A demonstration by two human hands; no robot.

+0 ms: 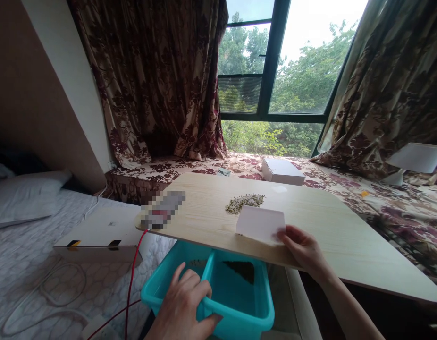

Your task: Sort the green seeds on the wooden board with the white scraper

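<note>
My right hand (303, 248) pinches the right edge of a white card (261, 223), which stands tilted on the wooden tabletop (331, 226). Just behind the card lies a spread pile of small green beans mixed with white grains (245, 203). A few dark specks show at the card's lower left edge. Below the table edge, my left hand (186, 302) grips the near side of a turquoise two-compartment bin (266, 321) by its divider. Its left compartment holds a few pale grains (198, 262); dark green beans (241, 270) are heaped in the right one.
A blurred-out object (165, 210) lies at the table's left end, with a red cable (131, 278) hanging near it. White boxes sit on the bed (101, 231) and the window ledge (284, 170). A lamp (413, 158) stands at right.
</note>
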